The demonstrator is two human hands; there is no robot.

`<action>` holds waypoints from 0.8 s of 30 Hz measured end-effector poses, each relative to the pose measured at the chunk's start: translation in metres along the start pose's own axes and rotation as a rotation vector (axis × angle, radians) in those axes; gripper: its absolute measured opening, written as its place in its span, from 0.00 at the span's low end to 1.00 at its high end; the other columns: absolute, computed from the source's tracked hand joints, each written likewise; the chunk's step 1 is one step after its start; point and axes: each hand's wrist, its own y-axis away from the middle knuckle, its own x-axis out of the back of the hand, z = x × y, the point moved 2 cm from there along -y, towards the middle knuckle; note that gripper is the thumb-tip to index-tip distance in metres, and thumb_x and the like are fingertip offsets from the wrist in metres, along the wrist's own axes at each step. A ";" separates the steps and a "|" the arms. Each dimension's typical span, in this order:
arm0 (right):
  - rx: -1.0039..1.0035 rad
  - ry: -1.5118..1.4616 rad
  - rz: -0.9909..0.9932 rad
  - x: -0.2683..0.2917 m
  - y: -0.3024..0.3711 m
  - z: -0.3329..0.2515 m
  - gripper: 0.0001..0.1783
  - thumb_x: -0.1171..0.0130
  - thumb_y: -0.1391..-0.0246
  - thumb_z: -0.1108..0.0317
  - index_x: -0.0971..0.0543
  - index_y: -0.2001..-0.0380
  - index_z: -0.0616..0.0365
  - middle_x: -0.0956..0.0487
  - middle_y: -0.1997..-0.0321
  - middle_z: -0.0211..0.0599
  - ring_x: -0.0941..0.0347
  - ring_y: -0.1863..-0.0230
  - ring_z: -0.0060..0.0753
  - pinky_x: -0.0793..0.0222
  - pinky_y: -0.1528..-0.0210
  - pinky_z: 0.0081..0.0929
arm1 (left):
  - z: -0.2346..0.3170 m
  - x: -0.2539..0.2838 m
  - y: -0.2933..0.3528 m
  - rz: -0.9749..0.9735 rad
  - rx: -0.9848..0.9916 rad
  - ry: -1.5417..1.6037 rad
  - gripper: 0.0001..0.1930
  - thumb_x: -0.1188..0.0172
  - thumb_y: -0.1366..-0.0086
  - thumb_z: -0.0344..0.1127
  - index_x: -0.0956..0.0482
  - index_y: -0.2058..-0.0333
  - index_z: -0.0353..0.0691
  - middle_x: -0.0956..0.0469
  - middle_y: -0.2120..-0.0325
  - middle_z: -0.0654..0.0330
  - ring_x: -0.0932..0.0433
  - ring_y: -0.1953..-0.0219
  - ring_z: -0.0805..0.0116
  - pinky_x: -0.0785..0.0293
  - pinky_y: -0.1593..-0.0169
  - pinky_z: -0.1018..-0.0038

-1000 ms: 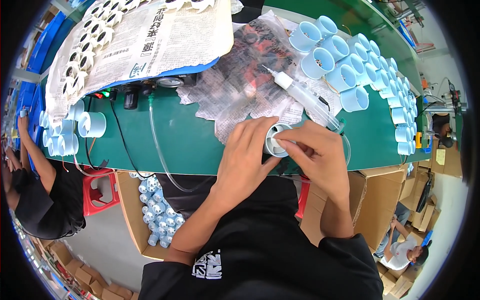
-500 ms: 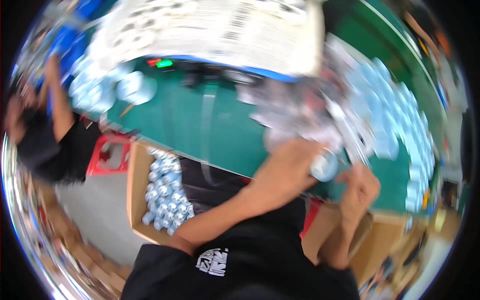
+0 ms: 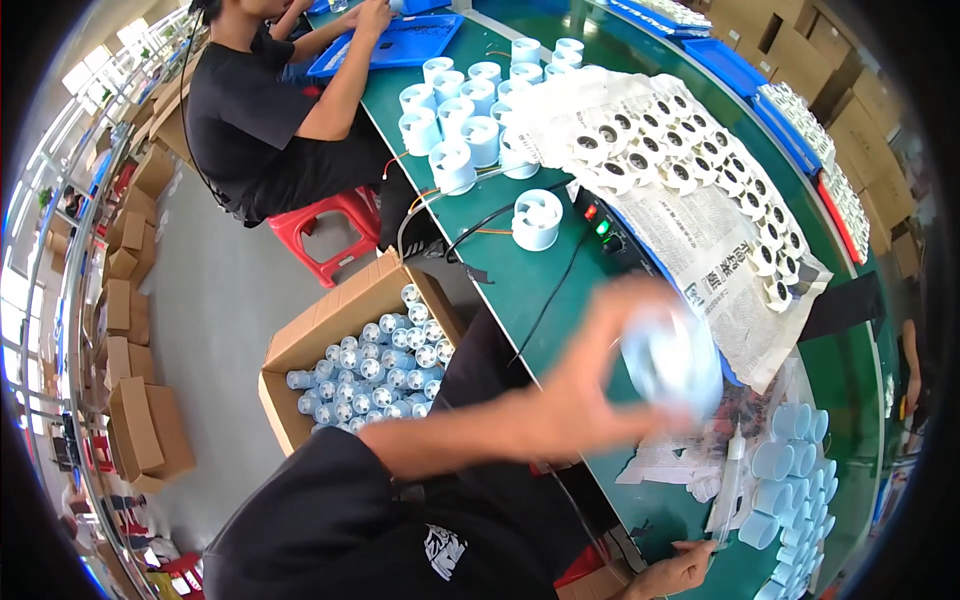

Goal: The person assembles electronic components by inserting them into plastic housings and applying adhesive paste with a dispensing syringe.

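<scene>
A: What do the hands have?

B: The left hand (image 3: 583, 388) has its thumb and fingers curled round a light blue cup (image 3: 680, 365). The cup is up in the air over the desk (image 3: 525, 300), in from the near edge.

A: And the right hand (image 3: 675, 572)?

B: It's down by the near edge, at the right, with bent fingers beside the clear syringe (image 3: 730, 490). It's small in the view, so I can't tell if it holds it.

A: What could go wrong?

B: The cup could slip, because it's round and just one hand has it. Then it could roll off the near edge and crack.

A: What else?

B: A black cord (image 3: 560, 292) runs to the near edge. If the left wrist hooked it, the box with lights (image 3: 605, 230) could get yanked. A low swing of the cup could knock white wheels (image 3: 650, 150) off the newspaper (image 3: 690, 225). And a bump could roll the syringe into the blue cups (image 3: 795, 480) at the right end
</scene>
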 end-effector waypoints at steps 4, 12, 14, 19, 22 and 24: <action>0.000 -0.212 -0.020 -0.019 -0.001 0.015 0.32 0.57 0.32 0.60 0.36 0.90 0.65 0.40 0.90 0.31 0.47 0.84 0.23 0.51 0.77 0.27 | -0.029 0.116 -0.136 0.244 -0.116 -0.375 0.37 0.30 0.47 0.31 0.41 0.42 0.40 0.30 0.52 0.50 0.25 0.53 0.61 0.26 0.52 0.70; -0.045 -0.189 -0.039 -0.016 -0.003 0.006 0.30 0.57 0.33 0.63 0.32 0.89 0.66 0.35 0.89 0.37 0.43 0.85 0.30 0.50 0.79 0.31 | -0.219 0.300 -0.290 -0.074 0.413 -1.082 0.40 0.24 0.58 0.42 0.34 0.47 0.37 0.25 0.53 0.44 0.24 0.51 0.52 0.29 0.47 0.65; -0.047 -0.261 -0.024 -0.018 -0.002 0.004 0.27 0.56 0.34 0.66 0.30 0.89 0.67 0.35 0.89 0.37 0.42 0.86 0.30 0.50 0.79 0.32 | -0.228 0.356 -0.296 -0.138 0.237 -1.158 0.43 0.23 0.59 0.39 0.35 0.44 0.39 0.28 0.48 0.47 0.30 0.44 0.52 0.34 0.41 0.64; -0.035 -0.302 -0.013 -0.019 -0.004 0.003 0.23 0.51 0.39 0.70 0.28 0.88 0.66 0.31 0.88 0.37 0.36 0.85 0.29 0.43 0.79 0.29 | -0.322 0.382 -0.295 -0.461 0.471 -1.164 0.16 0.39 0.46 0.36 0.23 0.61 0.32 0.20 0.66 0.48 0.23 0.63 0.57 0.29 0.58 0.60; -0.006 -0.332 0.014 -0.011 -0.003 0.011 0.21 0.50 0.40 0.71 0.27 0.88 0.65 0.30 0.87 0.38 0.35 0.85 0.32 0.43 0.79 0.30 | -0.336 0.409 -0.322 -0.642 0.291 -1.387 0.17 0.41 0.44 0.39 0.23 0.63 0.28 0.20 0.65 0.44 0.23 0.64 0.53 0.29 0.59 0.57; -0.082 -0.505 0.022 0.006 -0.013 0.002 0.22 0.50 0.39 0.70 0.26 0.88 0.65 0.34 0.89 0.35 0.39 0.86 0.29 0.48 0.80 0.30 | -0.326 0.436 -0.340 -0.691 0.422 -1.258 0.31 0.41 0.39 0.47 0.31 0.46 0.25 0.28 0.47 0.39 0.31 0.42 0.49 0.38 0.38 0.65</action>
